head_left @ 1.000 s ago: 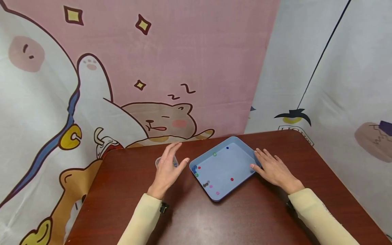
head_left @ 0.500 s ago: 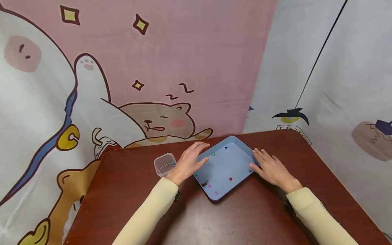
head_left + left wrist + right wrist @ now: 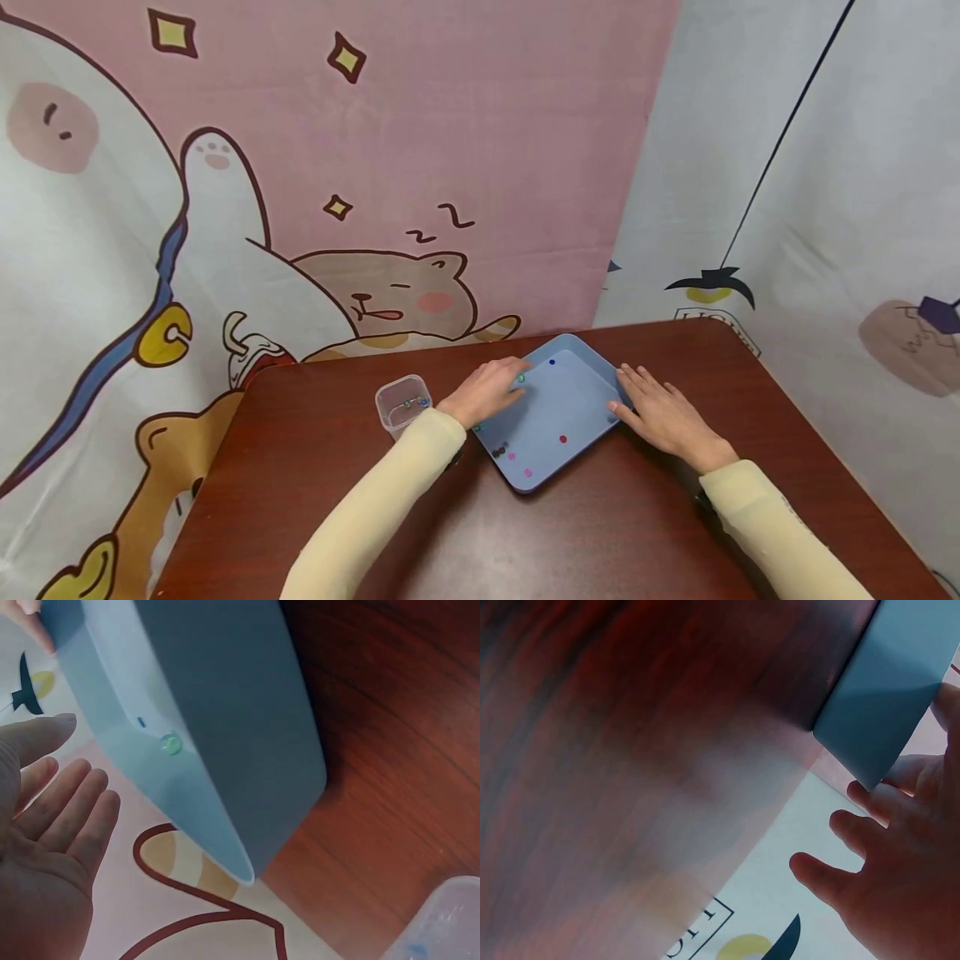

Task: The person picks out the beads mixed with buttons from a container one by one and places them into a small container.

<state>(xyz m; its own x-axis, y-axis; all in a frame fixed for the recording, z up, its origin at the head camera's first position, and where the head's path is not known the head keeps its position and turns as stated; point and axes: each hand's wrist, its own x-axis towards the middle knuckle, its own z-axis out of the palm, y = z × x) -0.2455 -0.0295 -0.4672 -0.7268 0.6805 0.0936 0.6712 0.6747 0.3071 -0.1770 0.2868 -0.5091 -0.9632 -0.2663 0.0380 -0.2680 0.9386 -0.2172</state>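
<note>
My left hand (image 3: 487, 390) hovers over the left side of a blue tray (image 3: 585, 400), fingers loosely bent. The left wrist view shows the palm and fingers of that hand (image 3: 52, 847) holding nothing. Just beyond the fingertips lie a green bead (image 3: 172, 744) and a dark blue bead (image 3: 141, 721). At the tray's right rim, my right hand (image 3: 671, 417) rests with its fingers spread and thumb by the edge. Also in the tray are a red bead (image 3: 563, 438), pink beads (image 3: 528, 472) and dark beads (image 3: 498, 452). The left hand and sleeve hide part of the tray's left corner.
Left of the tray stands a small clear plastic box (image 3: 384, 408) with a thin string and a few beads inside. Both lie on a dark red-brown table (image 3: 300, 467). A printed cloth (image 3: 525, 167) hangs behind the table's back edge.
My left hand has moved right, from over the clear box to over the tray, uncovering the box. The right hand stays at the tray's rim.
</note>
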